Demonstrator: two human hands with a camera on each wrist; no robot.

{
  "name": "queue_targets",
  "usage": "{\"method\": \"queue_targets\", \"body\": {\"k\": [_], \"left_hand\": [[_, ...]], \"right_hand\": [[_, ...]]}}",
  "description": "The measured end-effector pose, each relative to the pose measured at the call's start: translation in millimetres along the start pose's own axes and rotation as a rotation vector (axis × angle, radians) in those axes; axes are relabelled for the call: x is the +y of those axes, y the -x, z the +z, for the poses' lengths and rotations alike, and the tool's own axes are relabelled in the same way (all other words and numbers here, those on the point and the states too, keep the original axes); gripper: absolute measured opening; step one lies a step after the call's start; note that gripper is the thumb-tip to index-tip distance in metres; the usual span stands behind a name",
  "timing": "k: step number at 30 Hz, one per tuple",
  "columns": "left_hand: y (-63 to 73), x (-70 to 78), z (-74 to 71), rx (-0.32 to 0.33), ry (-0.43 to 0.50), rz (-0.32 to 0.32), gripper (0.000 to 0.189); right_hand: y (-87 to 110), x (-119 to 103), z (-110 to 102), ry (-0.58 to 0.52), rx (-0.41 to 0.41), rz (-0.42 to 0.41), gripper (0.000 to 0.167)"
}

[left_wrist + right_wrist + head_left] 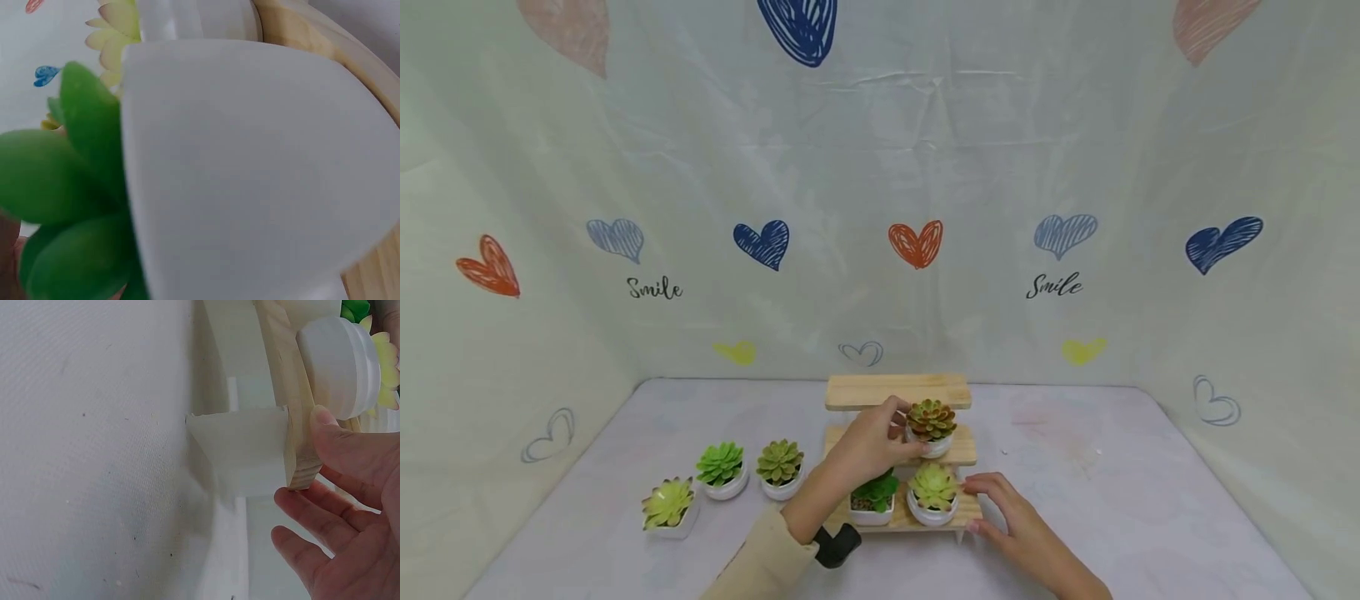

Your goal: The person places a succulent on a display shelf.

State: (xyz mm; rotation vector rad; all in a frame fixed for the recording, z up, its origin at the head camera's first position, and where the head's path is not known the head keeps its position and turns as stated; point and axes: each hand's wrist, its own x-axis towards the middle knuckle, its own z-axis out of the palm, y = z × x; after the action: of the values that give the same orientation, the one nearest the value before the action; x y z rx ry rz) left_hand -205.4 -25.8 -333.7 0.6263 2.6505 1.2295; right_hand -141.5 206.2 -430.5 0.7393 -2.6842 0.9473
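A three-tier wooden plant stand (898, 392) with pale supports stands on the table. My left hand (868, 446) reaches across it and grips the white pot of a red-tipped green succulent (932, 419) at the right of the middle tier. Below, on the bottom tier, sit a dark green succulent in a square white pot (872, 517) and a pale yellow-green succulent (934, 487) in a round one. The square white pot (250, 169) fills the left wrist view, hiding the left fingers' grip. My right hand (350, 519) pinches the bottom tier's right end, thumb on top, fingertips at the end.
Left of the stand are three more potted succulents: a yellow-green one (668, 503), a bright green one (721, 464) and an olive one (780, 462). A black strap piece (837, 546) shows at the left wrist. A heart-printed curtain (985, 317) hangs behind the table (1075, 467).
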Motion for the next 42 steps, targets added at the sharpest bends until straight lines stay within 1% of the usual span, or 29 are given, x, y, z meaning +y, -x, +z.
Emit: {"method": "queue_targets", "body": {"k": [2,5,8,11,14,17,20,24,27,30,34,37,41,42], "left_hand": [[3.9,-2.1,-2.7,0.014,0.006,0.009,0.049],[11.0,-6.6,-9.2,0.041,0.015,0.026,0.042],[19.9,-12.8,-17.3,0.082,0.023,0.037,0.037],[29.8,-19.8,-24.3,0.151,0.029,0.035,0.033],[39.6,-27.7,-30.7,0.241,0.027,0.035,0.028],[50.7,-36.2,-38.6,0.332,0.000,0.029,0.024],[63.4,-47.5,-47.6,0.392,-0.033,-0.003,0.024],[80.5,-64.4,-60.2,0.411,-0.043,-0.085,0.029],[91.8,-73.6,-68.3,0.432,-0.052,-0.129,0.035],[99.4,-80.5,-71.4,0.436,-0.072,-0.172,0.040],[106.6,-88.7,-68.9,0.402,-0.088,-0.233,0.050],[108.5,-94.5,-64.9,0.371,-0.105,-0.271,0.059],[108.8,-102.0,-59.0,0.334,-0.171,-0.314,0.069],[108.3,-103.9,-57.6,0.331,-0.189,-0.311,0.071]], "right_hand": [[-0.3,0.0,-1.0,-0.003,-0.008,0.015,0.035],[-0.5,0.0,-2.2,-0.005,-0.014,0.031,0.035],[-1.0,0.3,-1.8,-0.006,-0.006,0.003,0.035],[-1.1,1.1,-0.4,-0.003,0.003,-0.032,0.035],[-1.1,1.4,0.9,0.002,0.011,-0.035,0.035],[-1.5,1.3,1.2,0.008,0.023,-0.031,0.035],[-1.5,1.2,1.0,0.020,0.037,-0.043,0.034],[-0.6,0.7,1.8,0.039,0.045,-0.061,0.033],[-1.7,0.3,2.9,0.048,0.050,-0.057,0.034],[-2.0,0.4,3.4,0.048,0.056,-0.056,0.034],[-2.2,0.5,3.9,0.058,0.068,-0.071,0.034],[-2.7,0.0,3.6,0.062,0.075,-0.070,0.034],[-2.3,-0.5,2.1,0.049,0.063,-0.062,0.033],[-2.0,-0.6,1.5,0.049,0.058,-0.064,0.033]]}}
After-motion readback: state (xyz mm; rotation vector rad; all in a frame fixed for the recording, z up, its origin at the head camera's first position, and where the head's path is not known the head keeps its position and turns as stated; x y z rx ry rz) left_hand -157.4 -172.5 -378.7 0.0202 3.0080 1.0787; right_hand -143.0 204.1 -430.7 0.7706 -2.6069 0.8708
